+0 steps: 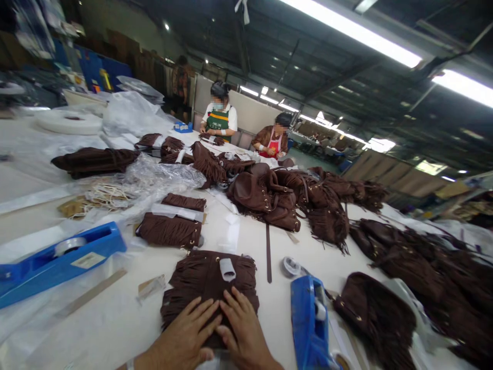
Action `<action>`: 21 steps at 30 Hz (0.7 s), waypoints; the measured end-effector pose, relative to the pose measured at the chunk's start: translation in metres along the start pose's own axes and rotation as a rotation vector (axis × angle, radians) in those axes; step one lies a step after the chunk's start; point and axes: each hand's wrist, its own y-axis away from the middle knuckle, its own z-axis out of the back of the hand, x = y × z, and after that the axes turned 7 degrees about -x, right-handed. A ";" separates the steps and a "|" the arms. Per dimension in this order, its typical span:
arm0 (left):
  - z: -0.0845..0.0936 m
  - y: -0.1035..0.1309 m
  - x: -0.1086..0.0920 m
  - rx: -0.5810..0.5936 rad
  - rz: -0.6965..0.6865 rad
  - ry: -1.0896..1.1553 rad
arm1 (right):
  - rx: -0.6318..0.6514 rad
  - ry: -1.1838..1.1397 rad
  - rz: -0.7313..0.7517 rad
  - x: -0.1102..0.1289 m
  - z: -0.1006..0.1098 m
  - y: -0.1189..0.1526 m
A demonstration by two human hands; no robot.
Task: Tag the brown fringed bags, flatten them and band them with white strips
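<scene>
A dark brown fringed bag lies flat on the white table just in front of me. On its upper part sits a small white wrapped piece. My left hand rests palm down on the bag's lower left, fingers spread. Beside it, my right hand lies on the lower right part, also with its fingers stretched out. Neither hand grips anything. Beyond the bag is another brown fringed bag with a white strip across it.
Blue tape dispensers stand at left and right. A tape roll and brown strap lie beyond. Brown bags are heaped across the table, with clear plastic at left. Two people work at the far side.
</scene>
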 end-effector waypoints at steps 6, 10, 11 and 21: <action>0.018 -0.020 0.007 -0.103 0.033 0.078 | -0.111 -0.052 -0.079 -0.034 0.025 -0.068; 0.013 -0.029 0.015 -0.099 0.038 0.120 | -0.007 -0.065 0.155 -0.038 0.008 -0.100; 0.008 -0.029 0.017 -0.108 0.050 0.123 | -0.045 -0.052 0.141 -0.038 0.002 -0.101; -0.009 -0.028 0.022 -0.272 0.060 0.183 | -0.076 0.255 0.224 -0.026 -0.039 -0.063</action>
